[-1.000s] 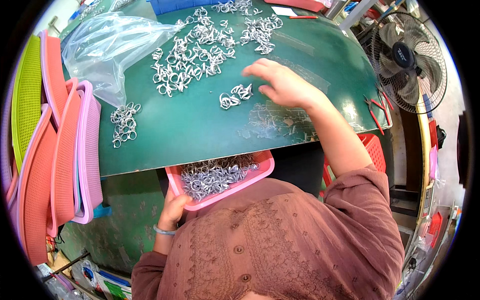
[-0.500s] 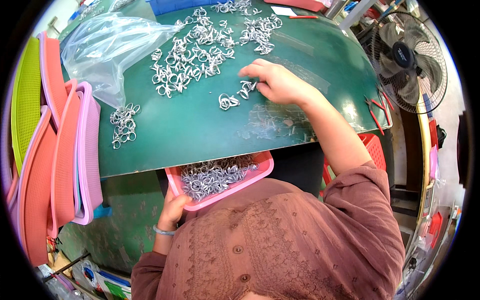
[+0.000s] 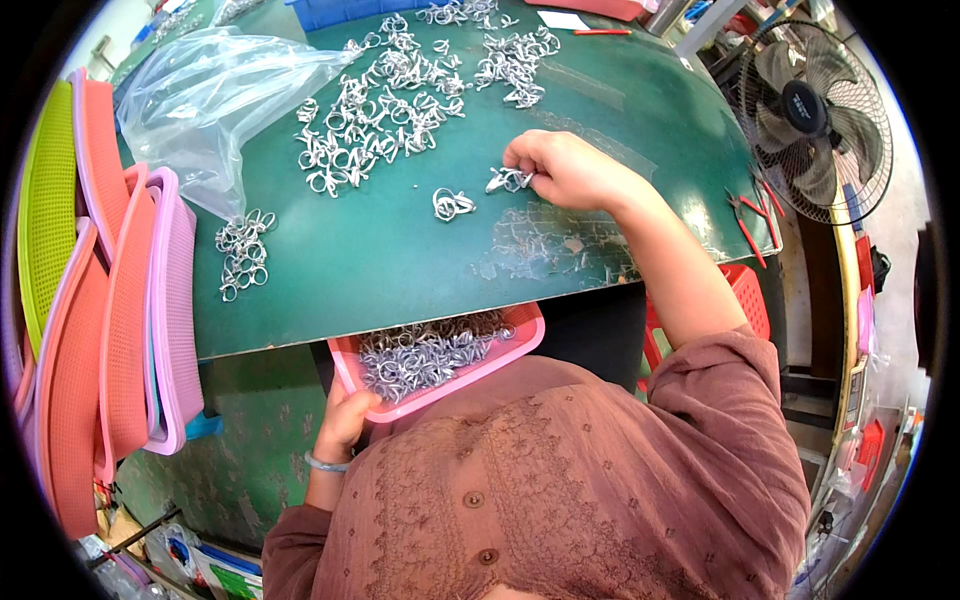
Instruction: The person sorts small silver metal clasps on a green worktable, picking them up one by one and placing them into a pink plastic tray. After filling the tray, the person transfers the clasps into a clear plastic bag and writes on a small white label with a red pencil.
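Observation:
My left hand [image 3: 348, 416] grips the left end of a pink plastic basket [image 3: 470, 385], thumb over its rim. The basket sits at my lap, partly under the table edge, and holds a heap of silver-coloured metal rings [image 3: 425, 365]. Over the table, my right hand [image 3: 568, 168] has its fingers curled down at a small cluster of silver rings [image 3: 508, 180]; the fingertips are partly hidden. A further small clump of rings [image 3: 453, 205] lies just left of it. Beyond, a large spread of rings [image 3: 375, 125] covers the table's middle.
The green table [image 3: 340, 265] carries a clear plastic bag [image 3: 205, 105], a ring pile [image 3: 245, 255] and red-handled pliers [image 3: 748, 222]. A blue bin [image 3: 345, 10] stands at the far edge. Stacked baskets [image 3: 110, 300] lean at left; a fan [image 3: 805, 108] stands at right.
My right hand has moved slightly right and down, its fingers closing from spread to curled at the ring cluster. My left hand keeps its hold on the basket.

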Demonstrator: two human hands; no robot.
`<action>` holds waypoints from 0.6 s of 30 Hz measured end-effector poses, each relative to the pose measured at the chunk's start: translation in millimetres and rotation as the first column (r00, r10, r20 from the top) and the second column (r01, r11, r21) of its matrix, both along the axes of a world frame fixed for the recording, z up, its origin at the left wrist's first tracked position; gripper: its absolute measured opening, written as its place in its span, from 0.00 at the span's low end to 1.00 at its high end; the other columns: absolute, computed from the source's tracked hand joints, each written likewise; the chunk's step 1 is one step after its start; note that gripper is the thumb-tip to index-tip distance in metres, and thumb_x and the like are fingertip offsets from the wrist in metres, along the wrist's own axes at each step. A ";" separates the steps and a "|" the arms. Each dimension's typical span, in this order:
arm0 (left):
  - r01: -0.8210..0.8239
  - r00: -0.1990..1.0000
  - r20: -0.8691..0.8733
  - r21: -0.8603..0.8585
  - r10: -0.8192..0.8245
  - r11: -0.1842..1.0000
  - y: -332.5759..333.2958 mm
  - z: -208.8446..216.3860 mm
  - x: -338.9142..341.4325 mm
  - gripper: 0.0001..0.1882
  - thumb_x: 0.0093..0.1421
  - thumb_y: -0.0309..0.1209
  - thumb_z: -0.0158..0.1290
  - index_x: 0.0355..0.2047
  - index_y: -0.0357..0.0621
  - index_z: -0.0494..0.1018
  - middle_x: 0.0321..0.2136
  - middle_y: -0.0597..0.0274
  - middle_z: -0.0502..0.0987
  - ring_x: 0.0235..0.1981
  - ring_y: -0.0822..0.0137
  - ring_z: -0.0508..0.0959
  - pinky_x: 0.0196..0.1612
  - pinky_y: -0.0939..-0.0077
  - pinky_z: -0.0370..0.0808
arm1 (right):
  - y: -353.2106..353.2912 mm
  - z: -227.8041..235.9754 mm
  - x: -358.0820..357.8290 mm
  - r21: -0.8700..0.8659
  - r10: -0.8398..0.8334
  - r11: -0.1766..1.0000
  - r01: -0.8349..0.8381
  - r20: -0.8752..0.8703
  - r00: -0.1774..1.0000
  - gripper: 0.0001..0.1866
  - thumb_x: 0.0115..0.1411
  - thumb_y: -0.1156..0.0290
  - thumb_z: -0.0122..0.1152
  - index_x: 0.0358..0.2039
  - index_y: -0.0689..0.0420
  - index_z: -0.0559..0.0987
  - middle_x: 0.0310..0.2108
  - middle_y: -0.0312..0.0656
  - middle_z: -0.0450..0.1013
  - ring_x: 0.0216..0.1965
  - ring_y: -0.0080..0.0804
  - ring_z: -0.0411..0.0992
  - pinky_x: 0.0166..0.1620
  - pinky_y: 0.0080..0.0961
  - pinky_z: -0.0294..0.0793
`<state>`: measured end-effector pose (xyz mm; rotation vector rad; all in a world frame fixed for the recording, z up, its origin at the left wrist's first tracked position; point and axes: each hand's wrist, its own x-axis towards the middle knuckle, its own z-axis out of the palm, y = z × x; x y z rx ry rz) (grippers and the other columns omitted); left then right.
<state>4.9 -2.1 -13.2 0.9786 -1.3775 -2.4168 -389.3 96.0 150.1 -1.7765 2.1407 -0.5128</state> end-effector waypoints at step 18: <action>-0.006 1.000 0.013 -0.024 0.006 1.000 2.5 11.3 -3.3 0.38 0.41 0.17 0.45 0.58 0.38 0.53 0.49 0.60 0.65 0.49 0.65 0.67 0.51 0.72 0.65 | -13.0 -3.5 50.3 -0.213 0.081 0.968 -0.132 -0.233 0.969 0.11 0.47 0.66 0.60 0.31 0.56 0.78 0.34 0.41 0.69 0.40 0.41 0.65 0.44 0.35 0.64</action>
